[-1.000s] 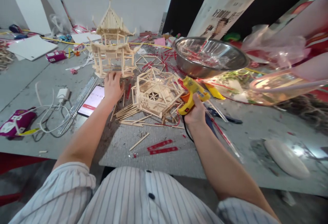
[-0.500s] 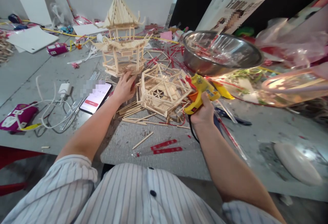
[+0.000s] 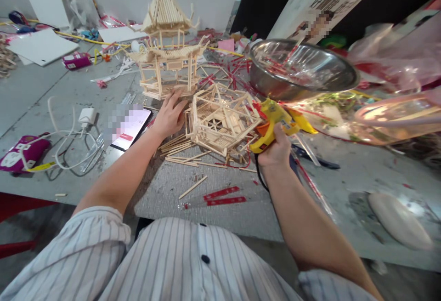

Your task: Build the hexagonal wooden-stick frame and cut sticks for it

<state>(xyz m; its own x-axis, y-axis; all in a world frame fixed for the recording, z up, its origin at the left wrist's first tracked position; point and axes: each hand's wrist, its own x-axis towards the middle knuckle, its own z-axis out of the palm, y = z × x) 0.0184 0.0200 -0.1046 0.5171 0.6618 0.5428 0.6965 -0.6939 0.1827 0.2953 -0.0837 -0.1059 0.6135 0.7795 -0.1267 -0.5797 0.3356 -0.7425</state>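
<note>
A two-tiered model pavilion (image 3: 167,57) built of thin wooden sticks stands upright on the table. My left hand (image 3: 171,115) reaches to its near base edge, the fingers on the rim and the palm's underside hidden. To its right lies a hexagonal stick frame (image 3: 225,119) with spoked bars on top. In my right hand (image 3: 277,149) is a yellow glue gun (image 3: 275,124), wrapped by the fingers at its handle. Its orange trigger and the nozzle end sit close to the frame's right side. Loose wooden sticks (image 3: 179,151) lie in front of the frame.
A steel bowl (image 3: 303,69) with red and clear wrappers stands behind the glue gun. A phone (image 3: 131,128) lies beside my left forearm, near a white charger (image 3: 87,117) with cables. Red strips (image 3: 225,200) lie near the front edge; a white computer mouse-like shape (image 3: 399,218) is far right.
The pavilion has turned slightly under my left hand, its near-right side shifting a little. My right hand keeps the glue gun beside the frame. The whole view has shifted slightly.
</note>
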